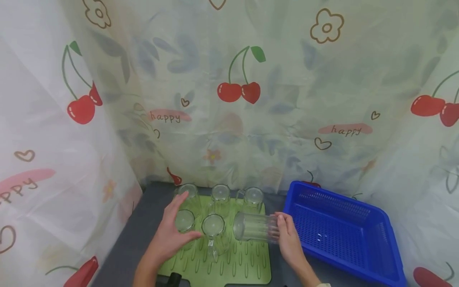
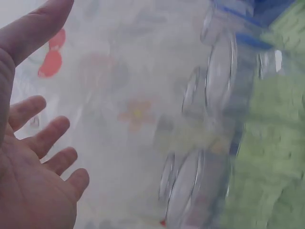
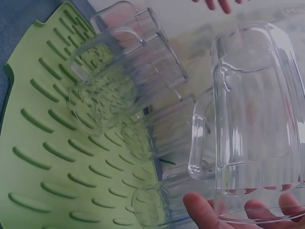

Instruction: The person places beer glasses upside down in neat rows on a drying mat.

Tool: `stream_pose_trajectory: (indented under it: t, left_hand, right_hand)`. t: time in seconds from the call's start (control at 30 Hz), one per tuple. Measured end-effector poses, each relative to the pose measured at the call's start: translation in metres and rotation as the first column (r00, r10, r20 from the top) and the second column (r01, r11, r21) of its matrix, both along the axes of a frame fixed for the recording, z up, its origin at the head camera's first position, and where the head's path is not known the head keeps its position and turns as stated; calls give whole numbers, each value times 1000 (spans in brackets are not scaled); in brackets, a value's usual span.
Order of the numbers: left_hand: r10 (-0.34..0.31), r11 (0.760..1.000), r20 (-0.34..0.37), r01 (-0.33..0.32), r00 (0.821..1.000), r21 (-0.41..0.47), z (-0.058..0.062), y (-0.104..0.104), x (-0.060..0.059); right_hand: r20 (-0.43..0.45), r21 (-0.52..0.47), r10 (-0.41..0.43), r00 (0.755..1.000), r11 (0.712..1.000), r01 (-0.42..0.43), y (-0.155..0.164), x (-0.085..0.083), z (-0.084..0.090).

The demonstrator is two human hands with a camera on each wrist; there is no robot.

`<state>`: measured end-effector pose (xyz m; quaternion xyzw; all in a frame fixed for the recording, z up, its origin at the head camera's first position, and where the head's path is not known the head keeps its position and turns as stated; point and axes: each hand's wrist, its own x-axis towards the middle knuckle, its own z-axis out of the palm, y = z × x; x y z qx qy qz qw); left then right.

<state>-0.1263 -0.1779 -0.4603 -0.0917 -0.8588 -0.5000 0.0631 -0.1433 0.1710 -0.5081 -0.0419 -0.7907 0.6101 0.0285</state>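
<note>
My right hand [image 1: 288,236] grips a clear glass mug [image 1: 255,227] at its rim end. The mug lies sideways in the air over the mat's right side, its base pointing left in the head view. In the right wrist view, the mug's handle [image 3: 199,136] stands out to the left, and fingertips [image 3: 259,210] show through the glass near the rim. My left hand [image 1: 171,229] holds nothing, thumb and fingers spread apart, and overlaps the front-left mug [image 1: 185,220] in the head view. Several glass mugs stand upside down on a green drying mat [image 1: 247,263], including a front-middle mug [image 1: 213,226].
A blue perforated basket [image 1: 344,239] stands to the right of the mat on the dark table [image 1: 123,255]. Cherry-printed curtains [image 1: 247,139] hang behind and at both sides. A black object [image 1: 174,280] shows at the mat's front edge.
</note>
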Motion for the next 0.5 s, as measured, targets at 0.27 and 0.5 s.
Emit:
stream_pose_trajectory:
  t: [0.27,0.5]
  left_hand:
    - [-108,993,-130,113,986,35,8,32,2]
    - [-221,974,-186,226,957,2,-5,65,2]
  right_hand:
    - [-18,-12,6,1000,1000,-6,-9,0,-8]
    - [-16,-5,23,1000,1000,-23,-14,3,-10]
